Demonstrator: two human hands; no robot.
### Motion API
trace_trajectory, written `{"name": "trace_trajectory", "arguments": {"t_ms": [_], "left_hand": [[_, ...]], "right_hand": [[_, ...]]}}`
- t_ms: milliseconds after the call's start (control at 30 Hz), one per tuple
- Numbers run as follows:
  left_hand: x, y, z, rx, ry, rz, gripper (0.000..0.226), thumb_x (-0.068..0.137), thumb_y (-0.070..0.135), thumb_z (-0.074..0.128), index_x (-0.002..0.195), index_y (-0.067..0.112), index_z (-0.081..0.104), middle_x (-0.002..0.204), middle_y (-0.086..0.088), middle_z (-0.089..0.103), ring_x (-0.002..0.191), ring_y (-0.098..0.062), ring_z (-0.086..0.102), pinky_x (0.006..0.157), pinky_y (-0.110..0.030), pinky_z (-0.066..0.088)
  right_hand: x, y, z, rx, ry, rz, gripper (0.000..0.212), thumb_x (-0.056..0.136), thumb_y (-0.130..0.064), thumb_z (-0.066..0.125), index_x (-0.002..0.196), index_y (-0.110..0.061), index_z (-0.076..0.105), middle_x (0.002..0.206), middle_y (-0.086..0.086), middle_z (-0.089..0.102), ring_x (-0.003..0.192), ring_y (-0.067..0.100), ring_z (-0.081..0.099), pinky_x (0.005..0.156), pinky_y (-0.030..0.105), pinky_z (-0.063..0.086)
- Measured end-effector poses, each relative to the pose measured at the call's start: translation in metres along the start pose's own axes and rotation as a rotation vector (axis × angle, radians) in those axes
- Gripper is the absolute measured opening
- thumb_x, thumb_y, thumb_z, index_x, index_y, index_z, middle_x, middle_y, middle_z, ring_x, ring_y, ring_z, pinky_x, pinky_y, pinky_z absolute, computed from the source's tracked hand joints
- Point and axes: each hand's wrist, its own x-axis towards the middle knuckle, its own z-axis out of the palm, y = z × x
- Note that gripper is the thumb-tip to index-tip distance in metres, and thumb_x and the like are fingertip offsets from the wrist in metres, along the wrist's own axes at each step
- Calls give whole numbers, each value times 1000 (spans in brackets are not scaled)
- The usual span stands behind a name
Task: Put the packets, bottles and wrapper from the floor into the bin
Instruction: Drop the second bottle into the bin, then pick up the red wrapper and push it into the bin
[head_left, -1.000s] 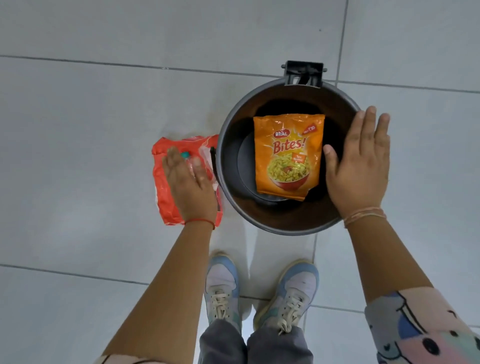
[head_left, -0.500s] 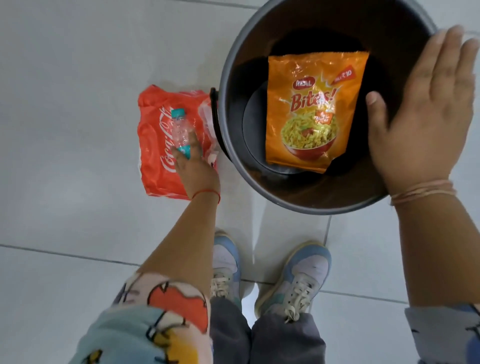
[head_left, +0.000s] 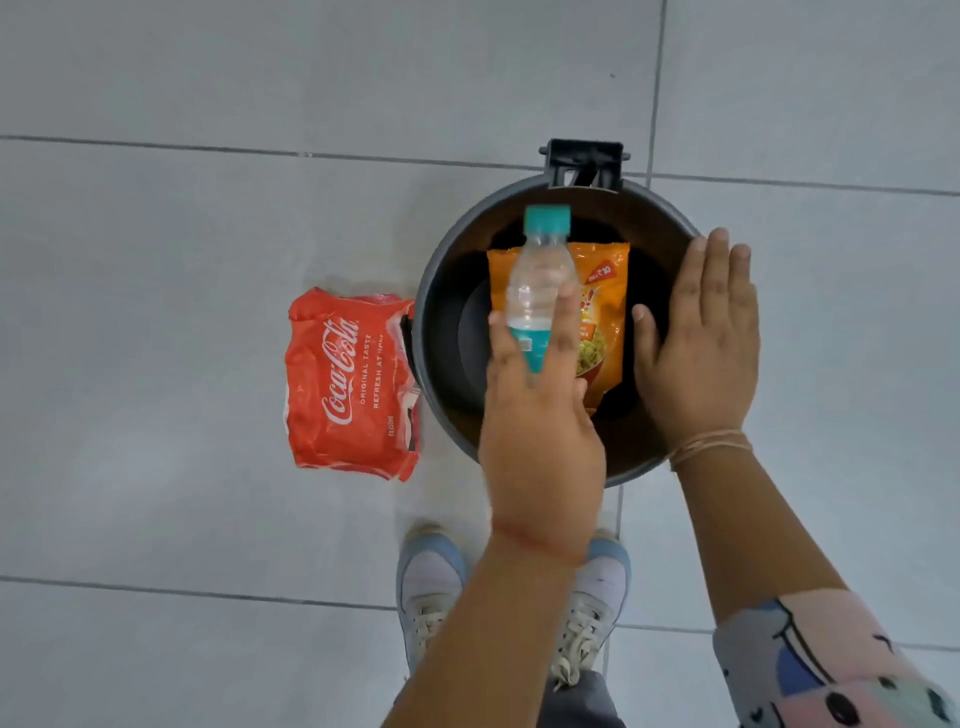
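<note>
Left hand (head_left: 540, 415) clamped around a clear bottle (head_left: 537, 291), teal cap pointing to twelve o'clock, held over the open bin (head_left: 441, 291) and lined up for a drop inside. Right hand (head_left: 701, 343) flat and open, fingers together, at the rim's three o'clock, likely steadying it. Orange snack packet (head_left: 605, 312) already down in the bin. Red wrapper (head_left: 348, 384) on the floor at the bin's nine o'clock, touching its wall, next in line.
</note>
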Motion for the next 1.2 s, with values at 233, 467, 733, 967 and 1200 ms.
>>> {"name": "trace_trajectory", "arguments": {"t_ms": [233, 467, 733, 967, 1200], "left_hand": [[61, -49, 78, 89, -451, -524, 69, 93, 15, 40, 144, 36, -1, 153, -23, 10, 133, -42, 29, 110, -52, 29], [40, -32, 38, -45, 77, -80, 64, 93, 27, 45, 145, 13, 11, 154, -16, 19, 142, -30, 12, 116, -46, 22], [26, -160, 3, 111, 320, -457, 73, 92, 36, 48, 143, 0, 10, 154, -23, 8, 142, -38, 3, 118, -46, 9], [2, -225, 58, 309, -265, -567, 112, 74, 61, 58, 144, 6, -10, 155, -19, -8, 142, -35, -9, 116, -45, 0], [9, -242, 75, 275, -284, -595, 60, 99, 20, 33, 144, 0, 0, 155, -21, 3, 143, -36, 4, 116, -42, 11]], "right_hand": [[0, 0, 0, 21, 13, -4, 60, 97, -28, 41, 145, -3, 17, 154, 18, 21, 143, 33, 15, 116, 40, 12], [-1, 1, -3, 13, -5, -15, 59, 99, -33, 37, 145, -3, 15, 155, 17, 18, 144, 32, 13, 117, 41, 11], [-1, 1, -1, 16, 15, -21, 61, 98, -32, 40, 144, 0, 17, 153, 23, 19, 143, 36, 14, 117, 45, 13], [-2, 3, 1, 16, 39, -36, 63, 98, -36, 39, 145, -1, 15, 154, 22, 17, 143, 35, 12, 117, 41, 9], [0, 8, 5, -5, 61, -67, 66, 97, -41, 36, 145, -1, 14, 155, 21, 15, 144, 35, 11, 117, 39, 8]]}}
